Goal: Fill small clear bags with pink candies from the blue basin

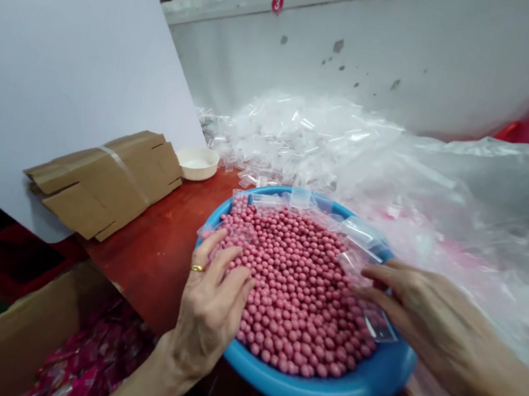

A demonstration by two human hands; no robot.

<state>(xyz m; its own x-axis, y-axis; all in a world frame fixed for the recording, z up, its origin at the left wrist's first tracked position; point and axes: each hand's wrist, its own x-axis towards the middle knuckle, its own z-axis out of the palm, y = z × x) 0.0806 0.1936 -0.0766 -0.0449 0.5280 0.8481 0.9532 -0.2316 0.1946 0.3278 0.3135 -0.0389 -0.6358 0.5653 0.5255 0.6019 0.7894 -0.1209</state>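
A blue basin (312, 395) is filled with small round pink balls (299, 292). My left hand (213, 304), with a ring on one finger, curls its fingers over a small clear bag (238, 234) at the basin's left side; pink balls show through the plastic. On the right, my right hand (414, 301) pinches a small clear plastic bag (378, 322) between thumb and fingers, above the balls. Other small clear bags (301, 197) lie along the basin's far rim. The left thumb is hidden.
A heap of clear plastic bags (295, 135) lies behind the basin, beside large plastic sheeting (496, 210). Flattened cardboard (110, 179) and a white bowl (198, 164) sit left on the red table (152, 260). Below is a carton (13, 332) of pink packets (90, 358).
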